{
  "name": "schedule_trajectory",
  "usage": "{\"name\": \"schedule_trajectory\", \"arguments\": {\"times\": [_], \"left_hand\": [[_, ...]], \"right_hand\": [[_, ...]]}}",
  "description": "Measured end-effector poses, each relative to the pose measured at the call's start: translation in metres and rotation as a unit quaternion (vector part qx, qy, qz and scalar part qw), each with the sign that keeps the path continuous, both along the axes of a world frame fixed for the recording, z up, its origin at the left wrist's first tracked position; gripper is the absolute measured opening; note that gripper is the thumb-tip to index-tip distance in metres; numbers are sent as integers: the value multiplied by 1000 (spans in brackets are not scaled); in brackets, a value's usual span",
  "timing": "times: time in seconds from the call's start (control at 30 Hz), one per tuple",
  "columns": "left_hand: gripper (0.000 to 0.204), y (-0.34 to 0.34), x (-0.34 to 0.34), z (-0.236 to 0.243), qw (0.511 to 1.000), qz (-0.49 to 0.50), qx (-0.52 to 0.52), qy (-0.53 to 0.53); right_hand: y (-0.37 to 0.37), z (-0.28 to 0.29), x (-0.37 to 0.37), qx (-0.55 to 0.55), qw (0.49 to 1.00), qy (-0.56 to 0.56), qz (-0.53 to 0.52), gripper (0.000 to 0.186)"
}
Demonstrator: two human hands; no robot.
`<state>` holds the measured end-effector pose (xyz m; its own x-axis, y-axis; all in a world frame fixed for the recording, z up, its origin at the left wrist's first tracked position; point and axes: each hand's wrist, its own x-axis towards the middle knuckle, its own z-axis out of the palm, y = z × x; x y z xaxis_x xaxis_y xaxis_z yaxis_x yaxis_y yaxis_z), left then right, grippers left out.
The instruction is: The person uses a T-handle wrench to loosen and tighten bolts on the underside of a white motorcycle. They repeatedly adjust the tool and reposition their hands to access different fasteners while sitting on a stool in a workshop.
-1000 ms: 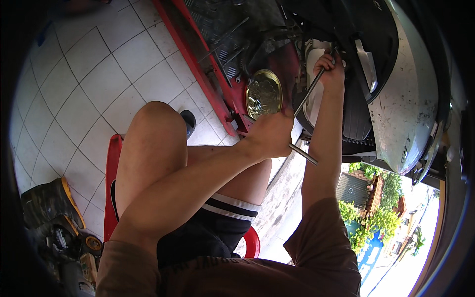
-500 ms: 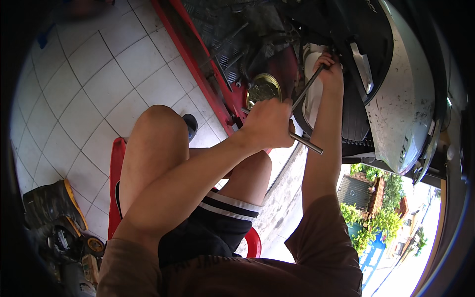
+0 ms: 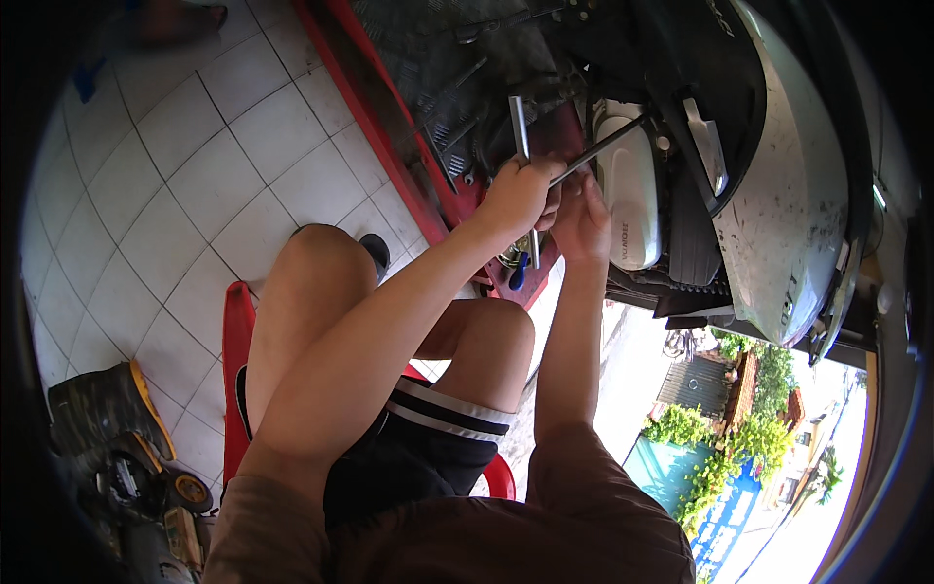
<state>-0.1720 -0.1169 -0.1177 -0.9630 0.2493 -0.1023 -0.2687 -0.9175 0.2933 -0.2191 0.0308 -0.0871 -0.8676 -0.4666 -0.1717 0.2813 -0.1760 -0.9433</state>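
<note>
We have our left hand (image 3: pixel 521 200) wrapped firmly round the T-handle wrench (image 3: pixel 603 148), near where its crossbar meets its shaft, to the left of the pale oval cover (image 3: pixel 630 209). Our right hand (image 3: pixel 584 229) sits between it and that cover, fingers curled up close under the shaft; we cannot tell whether they grip it. The wrench's shaft slants across the cover's upper part, and its far end sits in shadow by the cover's upper right edge, so we cannot see whether it is seated on anything. If it is only part-seated, a sideways pull could make it slip, scuffing the cover or jolting our knuckles into it. Left of the cover, the crossbar's lower end hangs just beside a blue-handled tool (image 3: pixel 519 273) and could knock it if swung.
</note>
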Motion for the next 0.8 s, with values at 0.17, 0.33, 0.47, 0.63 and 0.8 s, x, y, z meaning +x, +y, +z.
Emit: {"name": "schedule_trajectory", "arguments": {"times": [0.17,0.33,0.47,0.63,0.8], "left_hand": [[40,3,-2,6,992,42,-83,-87],[44,4,3,5,918,215,-330,-42],[33,-4,14,17,834,315,-451,28],[45,-29,26,38,665,501,-530,163],[56,-47,51,32,592,346,-720,109]], "right_hand": [[-2,-42,25,-99,994,37,-6,48],[-30,-41,27,-65,997,32,-35,34],[-43,-37,29,-124,990,63,-32,28],[-40,-22,17,-193,979,48,35,24],[-38,-4,10,-217,974,15,58,24]]}}
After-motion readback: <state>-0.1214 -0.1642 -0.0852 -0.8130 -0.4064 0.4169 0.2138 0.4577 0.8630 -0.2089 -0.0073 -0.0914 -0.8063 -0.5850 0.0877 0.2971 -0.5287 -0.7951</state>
